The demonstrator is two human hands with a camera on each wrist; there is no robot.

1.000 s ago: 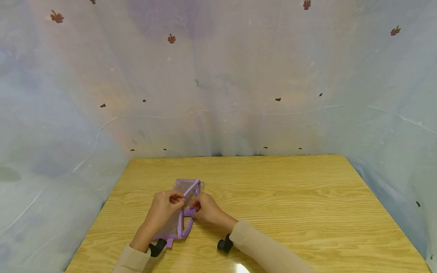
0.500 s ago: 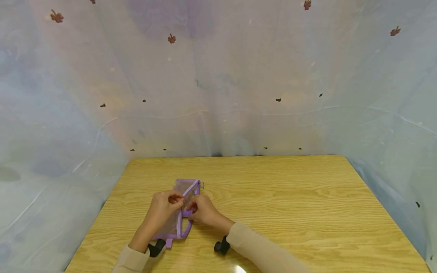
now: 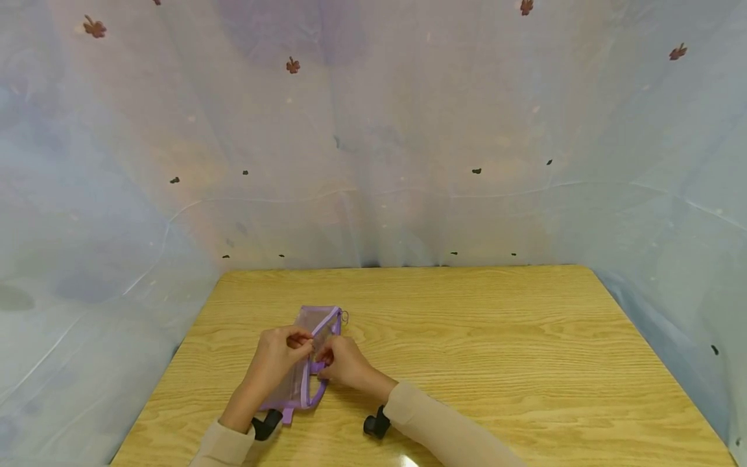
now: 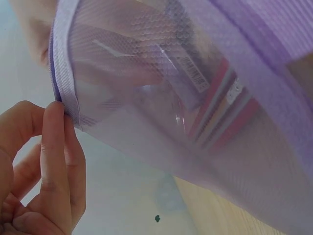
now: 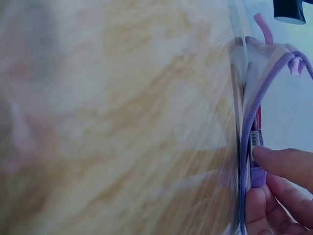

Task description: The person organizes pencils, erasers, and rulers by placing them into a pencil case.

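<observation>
A purple mesh pencil case [image 3: 318, 316] lies on the table, its zip side turned right and gaping. My left hand [image 3: 277, 353] pinches the zip edge between thumb and fingertips; in the left wrist view, fingertips [image 4: 55, 122] grip the purple border. At the opening, my right hand [image 3: 349, 364] holds a small purple eraser [image 5: 257, 177] with a barcode label between thumb and fingers. Through the mesh, the left wrist view shows the eraser [image 4: 187, 90] beside slim red-and-grey sticks [image 4: 237, 120]. My right fingers are blurred behind the mesh there.
The wooden table [image 3: 496, 350] spreads to the right of the case. A pale curtain [image 3: 397, 143] with small leaf shapes hangs behind it. A purple handle loop [image 3: 318, 394] and a zip ring [image 3: 345, 316] stick out from the case.
My right hand has moved slightly left and nearer, farther into the mouth of the pencil case. My left hand keeps its pinch on the edge, almost still.
</observation>
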